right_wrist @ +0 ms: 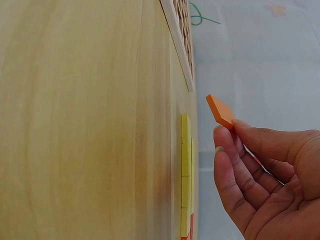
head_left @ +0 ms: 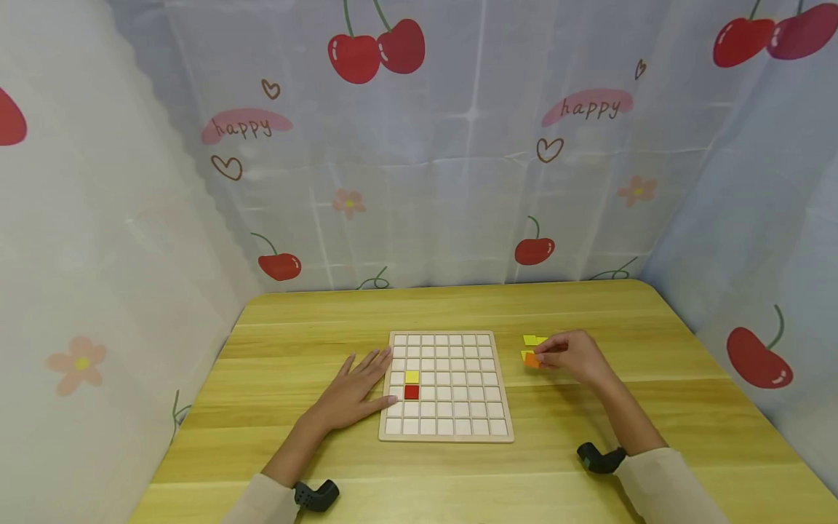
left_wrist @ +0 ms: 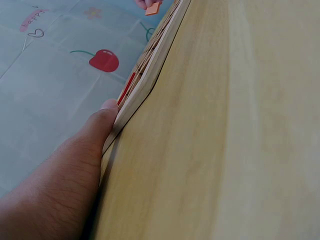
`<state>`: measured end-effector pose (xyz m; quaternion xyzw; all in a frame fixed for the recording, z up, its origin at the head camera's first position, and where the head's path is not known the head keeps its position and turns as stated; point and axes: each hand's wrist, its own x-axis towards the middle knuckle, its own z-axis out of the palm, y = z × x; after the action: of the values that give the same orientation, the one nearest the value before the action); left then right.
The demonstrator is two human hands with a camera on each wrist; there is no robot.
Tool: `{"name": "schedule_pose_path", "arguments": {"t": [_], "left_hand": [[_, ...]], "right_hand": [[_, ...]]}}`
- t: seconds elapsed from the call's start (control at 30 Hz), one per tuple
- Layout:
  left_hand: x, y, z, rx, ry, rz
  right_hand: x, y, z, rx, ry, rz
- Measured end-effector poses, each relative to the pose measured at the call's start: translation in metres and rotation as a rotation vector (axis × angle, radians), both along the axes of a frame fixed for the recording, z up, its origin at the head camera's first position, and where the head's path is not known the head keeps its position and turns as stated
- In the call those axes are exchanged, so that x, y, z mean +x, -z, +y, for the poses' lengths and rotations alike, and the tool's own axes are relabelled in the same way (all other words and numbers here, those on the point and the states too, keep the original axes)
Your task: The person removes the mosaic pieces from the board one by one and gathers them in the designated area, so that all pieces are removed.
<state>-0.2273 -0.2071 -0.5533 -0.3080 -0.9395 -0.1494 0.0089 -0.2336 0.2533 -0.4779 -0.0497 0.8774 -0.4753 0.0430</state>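
A pale wooden grid board (head_left: 445, 439) lies on the table with a yellow tile (head_left: 412, 377) directly above a red tile (head_left: 412, 392) in its second column. My left hand (head_left: 353, 393) rests at the board's left side, fingers spread, fingertips and thumb on its edge. To the right of the board, my right hand (head_left: 576, 356) pinches an orange square tile (right_wrist: 221, 111) between thumb and fingertips. The right wrist view shows that tile raised above the table. Close beneath it lie several yellow tiles (right_wrist: 186, 160), partly covered by the right hand in the head view.
The wooden table (head_left: 294, 320) reaches back to a cherry-print curtain (head_left: 445, 182), with similar curtains at both sides. Red (right_wrist: 191, 225) shows among the tiles at the bottom of the right wrist view. A black wrist device (head_left: 317, 496) sits on each forearm.
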Motion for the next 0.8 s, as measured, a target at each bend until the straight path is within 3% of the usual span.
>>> {"name": "schedule_pose_path", "arguments": {"t": [0.43, 0.8], "left_hand": [[0.002, -0.002, 0.000, 0.004, -0.006, -0.011], [0.001, -0.002, 0.000, -0.002, -0.007, -0.019]], "right_hand": [[-0.005, 0.012, 0.004, -0.048, -0.022, -0.080], [-0.002, 0.012, 0.002, -0.021, -0.030, -0.113]]}}
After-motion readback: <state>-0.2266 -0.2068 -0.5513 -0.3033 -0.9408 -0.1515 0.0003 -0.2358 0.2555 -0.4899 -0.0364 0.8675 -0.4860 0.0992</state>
